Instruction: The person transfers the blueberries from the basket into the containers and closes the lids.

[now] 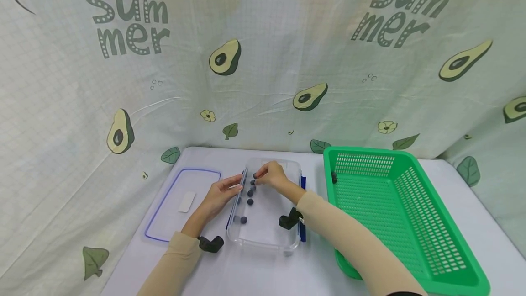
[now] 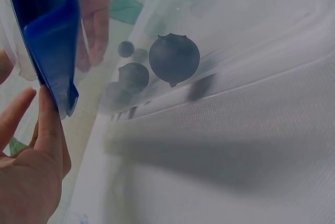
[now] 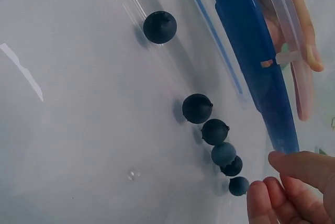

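Observation:
A clear plastic container with blue clip flaps stands on the table. Several blueberries lie in a loose line along its left side, seen closer in the right wrist view as dark blue balls. My left hand touches the container's left side at the blue clip flap, with fairly straight fingers. Inside the far left part of the container is my right hand. Its fingertips are beside the farthest blueberry, with a gap between thumb and fingers and nothing visible in it.
A clear lid with a blue rim lies on the left, a white label piece on it. On the right stands a large green basket, with dark berries at its left wall. A printed curtain hangs behind the table.

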### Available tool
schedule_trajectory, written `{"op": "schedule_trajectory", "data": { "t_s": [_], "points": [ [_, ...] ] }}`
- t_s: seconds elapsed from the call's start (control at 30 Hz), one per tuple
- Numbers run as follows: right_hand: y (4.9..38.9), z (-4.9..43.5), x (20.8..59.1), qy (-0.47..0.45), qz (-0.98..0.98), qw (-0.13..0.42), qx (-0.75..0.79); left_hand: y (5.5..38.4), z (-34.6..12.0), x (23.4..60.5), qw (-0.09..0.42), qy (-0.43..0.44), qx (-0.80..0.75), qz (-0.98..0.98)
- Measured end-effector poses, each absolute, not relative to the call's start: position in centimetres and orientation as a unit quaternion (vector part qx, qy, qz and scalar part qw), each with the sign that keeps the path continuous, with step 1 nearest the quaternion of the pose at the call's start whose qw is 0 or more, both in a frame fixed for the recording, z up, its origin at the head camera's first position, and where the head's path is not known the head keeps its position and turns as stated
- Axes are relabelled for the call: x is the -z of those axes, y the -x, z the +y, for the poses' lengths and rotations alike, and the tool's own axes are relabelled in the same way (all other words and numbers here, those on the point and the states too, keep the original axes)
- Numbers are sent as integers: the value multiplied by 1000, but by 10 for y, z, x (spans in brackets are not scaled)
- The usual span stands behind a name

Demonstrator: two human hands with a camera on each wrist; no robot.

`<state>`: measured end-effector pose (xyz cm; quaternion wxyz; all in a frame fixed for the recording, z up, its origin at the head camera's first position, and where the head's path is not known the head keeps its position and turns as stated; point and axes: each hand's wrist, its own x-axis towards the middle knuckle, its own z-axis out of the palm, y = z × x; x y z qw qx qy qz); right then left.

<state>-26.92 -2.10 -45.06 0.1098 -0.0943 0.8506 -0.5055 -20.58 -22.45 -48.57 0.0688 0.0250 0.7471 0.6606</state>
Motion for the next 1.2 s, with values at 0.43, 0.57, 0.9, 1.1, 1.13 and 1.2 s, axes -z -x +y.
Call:
{"op": "schedule_trajectory", "data": {
  "t_s": [0.43, 0.57, 0.9, 1.1, 1.13, 1.2],
  "points": [
    [264, -8, 416, 109, 843, 107, 516, 206, -225, 486, 74, -24, -664, 744],
    [263, 1, 407, 115, 832, 117, 530, 207, -224, 485, 72, -25, -661, 747],
    [262, 39, 383, 148, 805, 141, 556, 205, -223, 487, 65, -23, -666, 743],
    [260, 74, 367, 163, 791, 132, 575, 205, -224, 488, 74, -27, -663, 745],
    [259, 81, 364, 161, 789, 128, 578, 205, -224, 488, 73, -27, -661, 746],
    [260, 95, 359, 160, 789, 118, 582, 205, -225, 488, 70, -28, -659, 748]
  ]
}}
